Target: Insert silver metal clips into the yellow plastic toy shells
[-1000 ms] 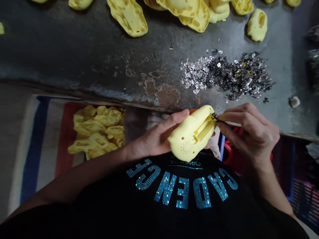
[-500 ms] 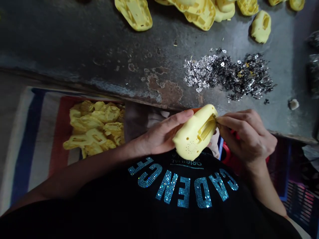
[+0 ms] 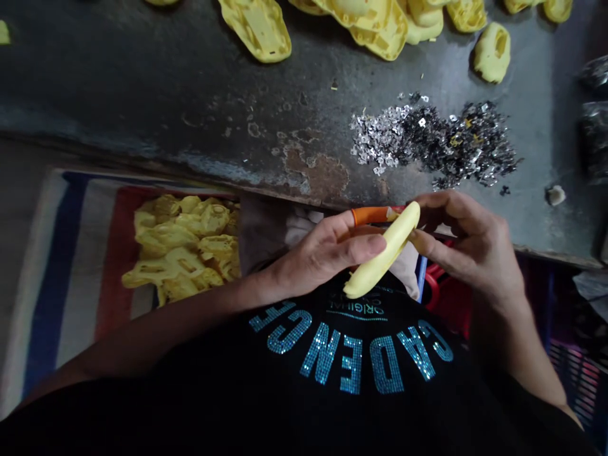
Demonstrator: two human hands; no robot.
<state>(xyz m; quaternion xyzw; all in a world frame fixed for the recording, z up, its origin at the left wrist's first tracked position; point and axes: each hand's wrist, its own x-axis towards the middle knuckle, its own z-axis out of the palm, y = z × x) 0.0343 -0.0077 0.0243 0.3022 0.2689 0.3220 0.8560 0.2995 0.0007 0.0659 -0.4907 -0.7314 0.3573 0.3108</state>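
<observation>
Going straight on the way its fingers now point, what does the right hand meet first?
The yellow plastic shell, held edge-on by the left hand. The right hand seems already to touch its edge, though depth is hard to judge from this head view.

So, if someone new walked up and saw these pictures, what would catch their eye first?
The bright yellow plastic shell comes first, held edge-on between the left hand and the right hand in the middle of the view. Just above it, a heap of small metal pieces glitters on the dark metal bench, with more yellow shells along its far side. To the left, a pile of yellow shells lies on a striped cloth.
</observation>
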